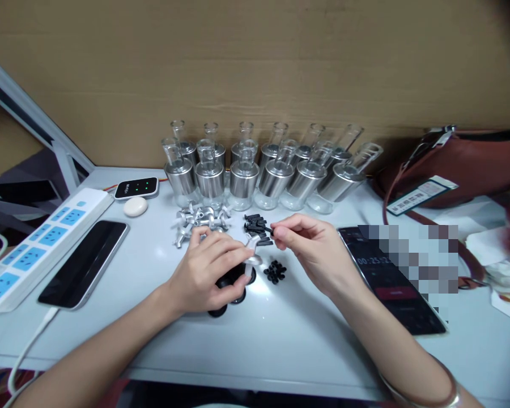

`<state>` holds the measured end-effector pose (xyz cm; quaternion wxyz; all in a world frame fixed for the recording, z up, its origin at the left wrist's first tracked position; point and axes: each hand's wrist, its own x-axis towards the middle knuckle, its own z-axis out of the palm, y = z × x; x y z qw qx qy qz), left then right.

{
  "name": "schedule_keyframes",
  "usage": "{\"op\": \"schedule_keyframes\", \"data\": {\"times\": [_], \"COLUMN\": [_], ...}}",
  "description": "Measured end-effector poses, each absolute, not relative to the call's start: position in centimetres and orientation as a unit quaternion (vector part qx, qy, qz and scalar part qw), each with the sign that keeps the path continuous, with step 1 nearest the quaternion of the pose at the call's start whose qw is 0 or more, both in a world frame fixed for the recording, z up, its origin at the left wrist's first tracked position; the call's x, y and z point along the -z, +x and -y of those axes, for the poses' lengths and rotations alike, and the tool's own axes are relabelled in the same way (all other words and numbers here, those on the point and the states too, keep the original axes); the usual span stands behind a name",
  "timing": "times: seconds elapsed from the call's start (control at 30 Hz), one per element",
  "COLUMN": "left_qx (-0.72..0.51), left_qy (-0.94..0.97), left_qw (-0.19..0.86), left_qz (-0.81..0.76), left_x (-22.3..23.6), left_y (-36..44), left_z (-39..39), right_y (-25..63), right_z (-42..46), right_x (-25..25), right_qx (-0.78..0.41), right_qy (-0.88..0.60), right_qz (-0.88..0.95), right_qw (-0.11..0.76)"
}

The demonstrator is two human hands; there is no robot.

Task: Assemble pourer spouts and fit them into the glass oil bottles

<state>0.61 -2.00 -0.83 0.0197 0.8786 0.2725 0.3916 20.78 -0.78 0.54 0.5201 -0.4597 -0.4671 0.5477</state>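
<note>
My left hand point(215, 266) is closed on a silver pour spout point(253, 249), pinched between thumb and fingers with its tip upward. Black round pieces point(218, 310) lie under and beside this hand, partly hidden by it. My right hand point(310, 243) pinches a small black tube point(270, 229) just to the right of the spout, apart from it. A pile of black tubes point(255, 222) lies behind, between the hands. Closer to me is a cluster of small black rings point(275, 271). More silver spouts point(202, 215) are heaped beyond my left hand.
Two rows of glass bottles with metal sleeves point(244, 178) stand at the back against cardboard point(255, 68). On the left are a power strip point(46, 243), a phone point(85, 263), a small device point(136, 188) and a white round case point(135, 207). Another phone point(391, 289) and a brown bag point(459, 164) lie right.
</note>
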Motion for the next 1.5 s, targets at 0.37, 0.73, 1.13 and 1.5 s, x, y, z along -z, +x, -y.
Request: {"op": "schedule_keyframes", "data": {"times": [0.37, 0.73, 1.13, 1.5], "left_qx": [-0.402, -0.407, -0.413, -0.410], "left_qy": [0.876, 0.874, 0.875, 0.873], "left_qw": [0.014, 0.011, 0.009, 0.008], "left_qz": [-0.265, -0.263, -0.253, -0.265], "left_x": [0.83, 0.76, 0.84, 0.97], "left_y": [0.61, 0.69, 0.86, 0.80], "left_z": [2.01, 2.10, 2.29, 2.13], "right_y": [20.40, 20.12, 20.01, 19.94], "right_z": [1.39, 1.75, 1.51, 1.58], "right_x": [-0.63, -0.35, -0.24, -0.18], "right_qx": [-0.547, -0.563, -0.537, -0.531], "right_qy": [-0.442, -0.417, -0.434, -0.419], "right_qz": [0.482, 0.477, 0.474, 0.485], "right_qw": [0.522, 0.531, 0.547, 0.555]}}
